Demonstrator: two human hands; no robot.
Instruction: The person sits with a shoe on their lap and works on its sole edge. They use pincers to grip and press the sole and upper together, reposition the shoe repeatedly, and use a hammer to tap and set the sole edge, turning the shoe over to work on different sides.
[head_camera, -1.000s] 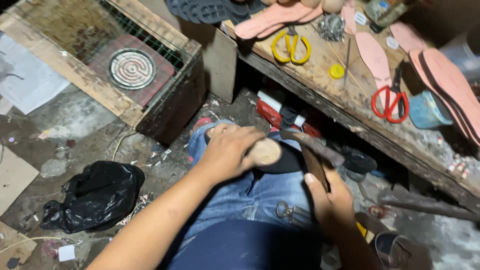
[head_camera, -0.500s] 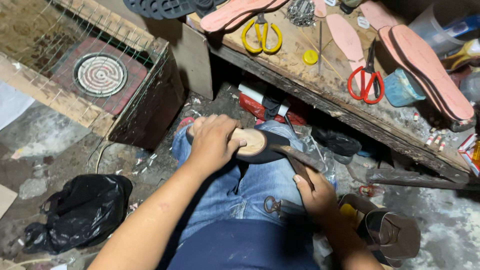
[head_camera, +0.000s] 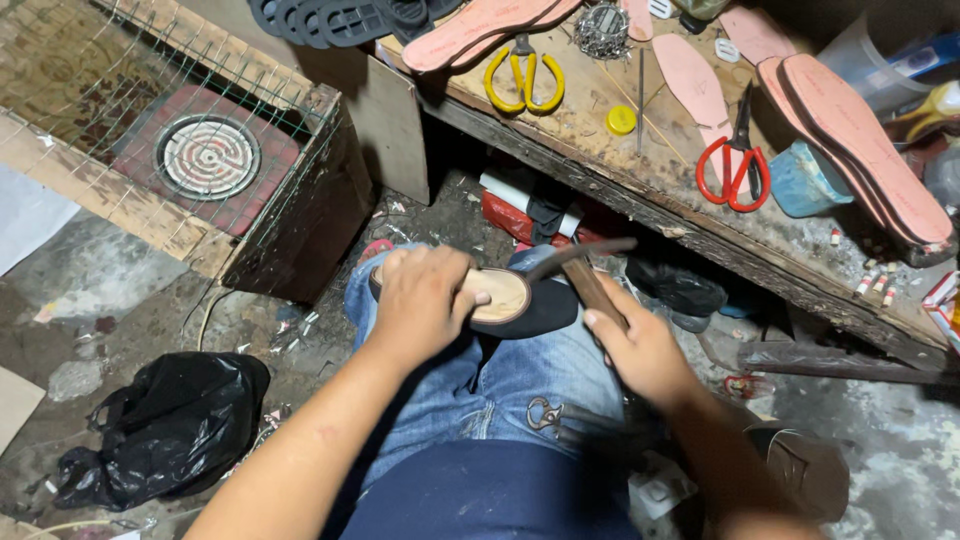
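My left hand (head_camera: 420, 300) presses a black shoe with a tan insole (head_camera: 505, 297) down on my knee, thumb lying across the insole. My right hand (head_camera: 640, 350) grips the wooden handle of a hammer (head_camera: 590, 270), whose dark metal head sits just above the shoe's toe end. A pair of pincers (head_camera: 550, 417) rests on my jeans between my forearms.
A wooden workbench (head_camera: 690, 190) ahead carries pink insoles (head_camera: 850, 130), yellow scissors (head_camera: 525, 80), red scissors (head_camera: 735, 170) and black soles (head_camera: 340, 20). At the left a wire-covered wooden box holds a round heater coil (head_camera: 208, 157). A black plastic bag (head_camera: 160, 425) lies on the floor.
The view has shifted so the bench sits higher in frame. My right hand has brought the hammer up closer over the shoe, while my left hand stays on it.
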